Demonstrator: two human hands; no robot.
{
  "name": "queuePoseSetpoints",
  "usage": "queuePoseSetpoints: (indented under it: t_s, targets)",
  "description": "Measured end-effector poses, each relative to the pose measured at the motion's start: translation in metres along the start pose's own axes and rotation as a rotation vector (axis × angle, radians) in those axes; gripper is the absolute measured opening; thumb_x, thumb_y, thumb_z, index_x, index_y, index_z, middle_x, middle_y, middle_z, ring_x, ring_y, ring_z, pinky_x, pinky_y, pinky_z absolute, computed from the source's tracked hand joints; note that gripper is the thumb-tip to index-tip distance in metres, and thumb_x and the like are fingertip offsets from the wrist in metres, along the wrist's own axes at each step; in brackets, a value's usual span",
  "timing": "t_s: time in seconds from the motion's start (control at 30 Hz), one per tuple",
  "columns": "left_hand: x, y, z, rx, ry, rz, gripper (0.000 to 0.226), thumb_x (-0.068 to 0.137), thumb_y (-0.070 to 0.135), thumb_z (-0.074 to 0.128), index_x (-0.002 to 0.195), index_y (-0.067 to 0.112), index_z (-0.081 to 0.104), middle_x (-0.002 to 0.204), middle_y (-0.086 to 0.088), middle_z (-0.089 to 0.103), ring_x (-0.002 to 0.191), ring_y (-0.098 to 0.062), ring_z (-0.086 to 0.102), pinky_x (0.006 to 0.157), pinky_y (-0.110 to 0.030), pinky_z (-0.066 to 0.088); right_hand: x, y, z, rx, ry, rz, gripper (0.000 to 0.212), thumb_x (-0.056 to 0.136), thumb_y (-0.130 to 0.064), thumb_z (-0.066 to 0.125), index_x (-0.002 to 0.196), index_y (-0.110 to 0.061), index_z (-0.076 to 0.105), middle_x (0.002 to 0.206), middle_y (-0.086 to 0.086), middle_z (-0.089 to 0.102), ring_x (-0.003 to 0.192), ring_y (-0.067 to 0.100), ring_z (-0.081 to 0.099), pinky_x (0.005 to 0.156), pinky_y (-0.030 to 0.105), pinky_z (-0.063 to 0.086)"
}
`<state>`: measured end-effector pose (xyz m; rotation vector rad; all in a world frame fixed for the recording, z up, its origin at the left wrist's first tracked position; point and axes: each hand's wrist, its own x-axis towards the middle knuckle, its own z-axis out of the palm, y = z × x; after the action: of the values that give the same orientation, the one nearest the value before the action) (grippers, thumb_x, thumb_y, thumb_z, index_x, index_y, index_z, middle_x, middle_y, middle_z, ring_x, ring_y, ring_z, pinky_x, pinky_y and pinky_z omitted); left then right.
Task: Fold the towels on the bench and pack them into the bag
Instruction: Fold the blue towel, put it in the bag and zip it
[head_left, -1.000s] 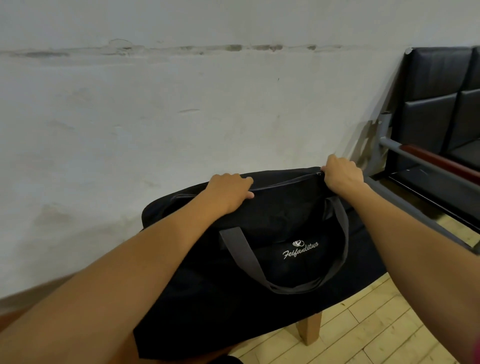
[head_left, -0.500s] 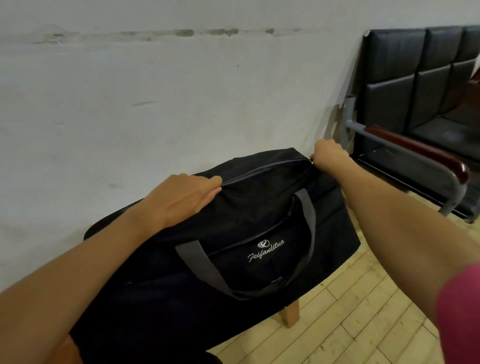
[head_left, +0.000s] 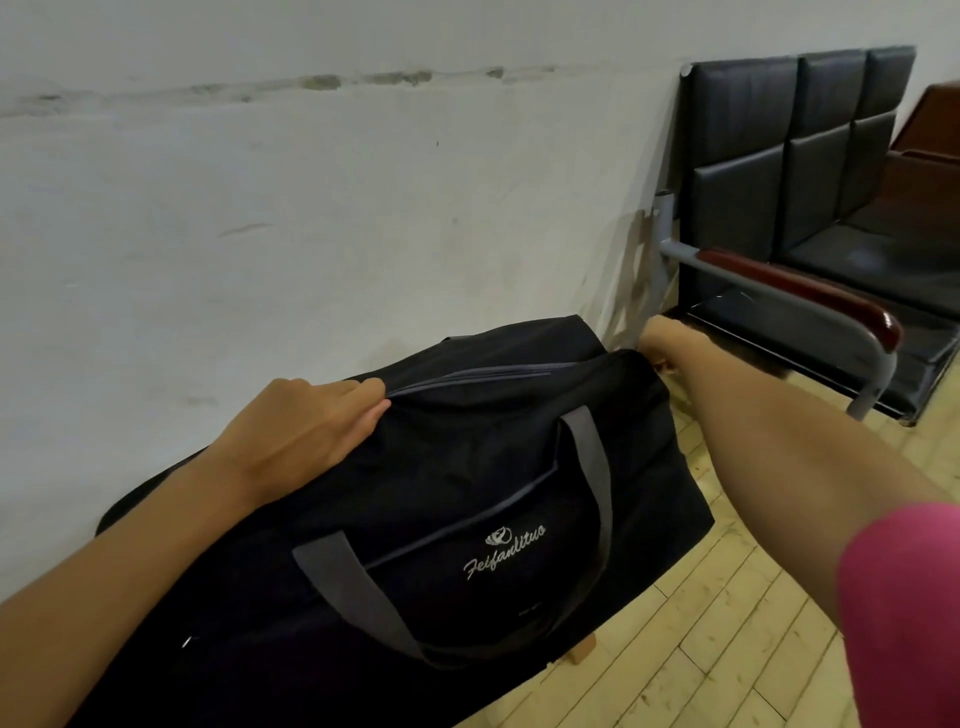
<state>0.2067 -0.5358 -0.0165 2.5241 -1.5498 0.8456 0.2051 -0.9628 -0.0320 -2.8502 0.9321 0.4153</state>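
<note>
A black duffel bag (head_left: 467, 493) with grey handles and a white logo lies on the bench, covering almost all of it. Its top zipper (head_left: 478, 375) looks shut along its visible length. My left hand (head_left: 306, 431) grips the bag's top edge at the zipper's left part. My right hand (head_left: 670, 345) is at the far right end of the zipper, fingers curled there, pinching at the bag's end; the pull itself is hidden. No towels are visible. Only one wooden bench leg (head_left: 582, 649) shows beneath the bag.
A white scuffed wall (head_left: 311, 208) runs right behind the bag. A row of black padded seats (head_left: 779, 171) with a grey metal armrest (head_left: 789, 296) stands to the right. Light wooden floor (head_left: 727, 623) lies in front and to the right.
My right hand has travelled right along the zipper to the bag's far end, and the zipper line has shut behind it. My left hand kept its grip. The view swung right.
</note>
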Motion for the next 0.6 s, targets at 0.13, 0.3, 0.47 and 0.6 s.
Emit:
queuePoseSetpoints:
  t_s: [0.13, 0.3, 0.47, 0.6]
  targets:
    - [0.0, 0.0, -0.001, 0.019, -0.014, 0.001, 0.029, 0.101, 0.035, 0.029, 0.077, 0.018, 0.036, 0.055, 0.004, 0.042, 0.035, -0.028, 0.038, 0.036, -0.034, 0.04, 0.004, 0.004, 0.009, 0.053, -0.046, 0.027, 0.024, 0.1, -0.006, 0.048, 0.119, 0.006, 0.058, 0.079, 0.012, 0.051, 0.091, 0.029, 0.054, 0.081, 0.036, 0.047]
    - [-0.002, -0.001, 0.0, 0.005, -0.041, -0.016, 0.026, 0.1, 0.037, 0.028, 0.078, 0.024, 0.028, 0.055, 0.005, 0.041, 0.037, -0.029, 0.04, 0.038, -0.034, 0.042, 0.013, 0.002, 0.019, 0.262, 0.039, 0.065, 0.032, 0.098, -0.003, 0.048, 0.127, 0.008, 0.054, 0.095, 0.018, 0.055, 0.091, 0.031, 0.052, 0.081, 0.036, 0.043]
    - [-0.006, -0.006, 0.009, -0.015, -0.102, -0.072, 0.025, 0.1, 0.044, 0.024, 0.079, 0.031, 0.019, 0.056, 0.01, 0.037, 0.041, -0.023, 0.045, 0.042, -0.035, 0.045, 0.014, -0.007, 0.016, 0.425, 0.217, 0.143, 0.042, 0.097, -0.01, 0.052, 0.136, 0.005, 0.044, 0.14, 0.027, 0.045, 0.123, 0.043, 0.05, 0.097, 0.046, 0.045]
    - [-0.004, -0.005, 0.009, -0.056, -0.155, -0.11, 0.028, 0.099, 0.049, 0.019, 0.077, 0.032, 0.022, 0.055, 0.01, 0.037, 0.044, -0.016, 0.044, 0.046, -0.034, 0.046, 0.004, -0.023, 0.006, 0.545, 0.262, 0.119, 0.045, 0.089, -0.015, 0.062, 0.129, 0.001, 0.051, 0.133, 0.022, 0.052, 0.118, 0.04, 0.055, 0.094, 0.045, 0.049]
